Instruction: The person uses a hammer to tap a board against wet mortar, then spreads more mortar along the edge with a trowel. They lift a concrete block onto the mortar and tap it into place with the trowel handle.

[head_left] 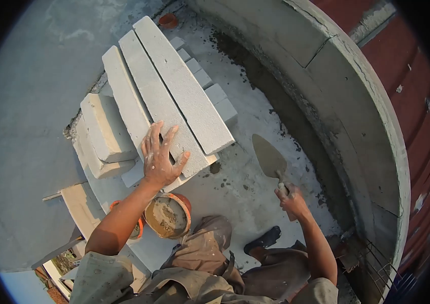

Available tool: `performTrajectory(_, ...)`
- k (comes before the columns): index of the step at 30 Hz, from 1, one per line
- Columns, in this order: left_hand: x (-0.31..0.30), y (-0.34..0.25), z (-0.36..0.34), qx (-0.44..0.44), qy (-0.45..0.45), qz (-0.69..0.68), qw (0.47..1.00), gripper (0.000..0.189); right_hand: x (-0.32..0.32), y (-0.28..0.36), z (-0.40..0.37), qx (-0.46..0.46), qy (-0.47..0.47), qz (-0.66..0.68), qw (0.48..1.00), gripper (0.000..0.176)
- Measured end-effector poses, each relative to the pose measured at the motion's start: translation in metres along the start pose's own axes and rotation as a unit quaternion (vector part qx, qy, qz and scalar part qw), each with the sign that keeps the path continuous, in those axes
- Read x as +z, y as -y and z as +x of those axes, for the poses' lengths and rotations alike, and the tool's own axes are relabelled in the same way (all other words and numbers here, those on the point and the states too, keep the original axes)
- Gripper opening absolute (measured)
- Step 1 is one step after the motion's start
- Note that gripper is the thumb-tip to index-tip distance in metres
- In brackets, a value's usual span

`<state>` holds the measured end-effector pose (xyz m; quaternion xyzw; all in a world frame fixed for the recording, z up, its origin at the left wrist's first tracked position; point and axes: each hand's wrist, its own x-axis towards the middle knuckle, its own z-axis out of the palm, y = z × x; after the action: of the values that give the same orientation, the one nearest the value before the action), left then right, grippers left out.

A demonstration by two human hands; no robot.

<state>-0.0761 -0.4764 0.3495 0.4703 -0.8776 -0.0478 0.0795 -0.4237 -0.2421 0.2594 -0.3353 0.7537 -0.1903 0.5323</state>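
My left hand [160,161] rests with spread fingers on the near end of a long pale concrete block [159,86], the middle one of three lying side by side. To its right lies another long block [182,83], and to its left a third block [126,91]. In my right hand [292,199] is a pointing trowel [269,156], gripped by its handle, its blade aimed forward above the floor. Below my left hand stands an orange bucket [188,202] with grey mortar [168,215] in it.
Shorter stacked blocks [106,129] stand left of the long ones, with smaller blocks [220,99] under their right side. A curved block wall [349,91] runs along the right. Wire mesh [377,266] sticks out at lower right. A second orange container [138,229] sits beside the bucket.
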Motion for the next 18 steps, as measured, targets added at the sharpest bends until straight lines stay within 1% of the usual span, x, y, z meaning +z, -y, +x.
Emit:
performTrajectory(2, 0.000, 0.001, 0.002, 0.002, -0.006, -0.007, 1.000, 0.071, 0.006, 0.030, -0.068, 0.108, 0.044, 0.159, 0.980, 0.017)
performTrajectory(3, -0.002, 0.001, 0.000, -0.002, 0.000, -0.013, 1.000, 0.071, 0.016, 0.027, -0.087, 0.126, 0.046, 0.203, 0.970, 0.016)
performTrajectory(5, -0.003, -0.001, 0.001, -0.014, 0.004, -0.022, 1.000, 0.069, 0.045, 0.009, -0.127, 0.184, 0.059, 0.286, 0.939, 0.013)
performTrajectory(7, 0.000, 0.001, 0.000, -0.012, -0.006, -0.013, 1.000, 0.072, 0.066, 0.009, -0.159, 0.212, 0.076, 0.291, 0.930, 0.011)
performTrajectory(10, 0.009, 0.008, -0.003, -0.009, -0.019, -0.010, 1.000, 0.070, 0.081, 0.022, -0.211, 0.206, 0.062, 0.294, 0.931, 0.013)
performTrajectory(13, 0.016, 0.007, -0.007, -0.028, -0.032, -0.007, 0.999, 0.070, 0.075, 0.064, -0.271, 0.170, 0.043, 0.279, 0.944, 0.018)
performTrajectory(14, 0.016, 0.006, -0.011, -0.029, -0.052, -0.028, 0.998, 0.069, 0.075, 0.072, -0.297, 0.169, 0.020, 0.282, 0.944, 0.018)
performTrajectory(15, 0.010, -0.008, -0.019, -0.081, -0.081, -0.091, 0.989, 0.062, 0.077, 0.074, -0.321, 0.163, -0.004, 0.286, 0.944, 0.018)
performTrajectory(16, -0.005, -0.024, -0.034, -0.100, -0.112, -0.134, 0.980, 0.059, 0.082, 0.072, -0.342, 0.159, -0.027, 0.273, 0.948, 0.018)
performTrajectory(17, -0.023, -0.041, -0.064, -0.121, -0.136, -0.180, 0.967, 0.055, 0.087, 0.067, -0.364, 0.162, -0.048, 0.257, 0.952, 0.019)
performTrajectory(18, -0.039, -0.048, -0.108, -0.126, -0.119, -0.234, 0.957, 0.054, 0.098, 0.057, -0.381, 0.155, -0.078, 0.310, 0.935, 0.020)
